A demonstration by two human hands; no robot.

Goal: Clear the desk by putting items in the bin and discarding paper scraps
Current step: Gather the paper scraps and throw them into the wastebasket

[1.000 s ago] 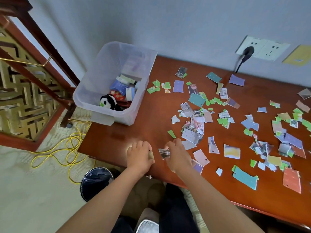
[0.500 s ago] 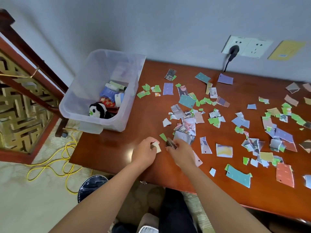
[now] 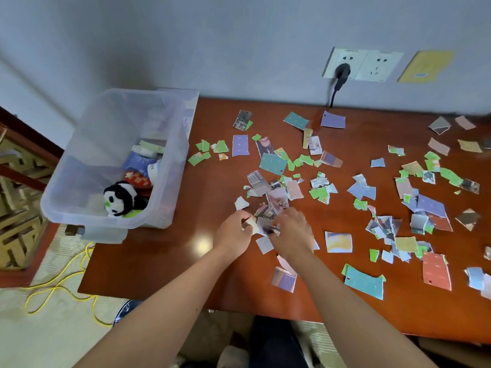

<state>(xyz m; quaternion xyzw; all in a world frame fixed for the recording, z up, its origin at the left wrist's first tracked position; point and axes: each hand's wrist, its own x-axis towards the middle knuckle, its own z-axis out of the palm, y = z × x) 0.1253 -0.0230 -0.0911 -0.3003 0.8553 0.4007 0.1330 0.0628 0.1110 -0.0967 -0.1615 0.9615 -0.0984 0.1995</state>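
Torn paper scraps [image 3: 276, 166] in green, purple, teal and orange lie scattered over the brown wooden desk [image 3: 164, 261]. My left hand [image 3: 233, 232] pinches a pale scrap [image 3: 251, 224] at the desk's middle. Right beside it, my right hand [image 3: 292, 235] grips a small bundle of printed scraps [image 3: 268, 227]. The two hands almost touch. A clear plastic bin [image 3: 114, 166] stands at the desk's left end, holding a panda plush [image 3: 121, 199] and several small packets.
A black plug [image 3: 341, 75] sits in a wall socket behind the desk. A dark waste basket [image 3: 125, 312] shows on the floor under the desk's front left edge, next to a yellow cable [image 3: 66, 285]. A wooden lattice screen [image 3: 16, 197] stands left.
Both hands have moved forward from the desk's near edge into the pile of scraps. The right hand's bundle has grown. The view has shifted right and up.
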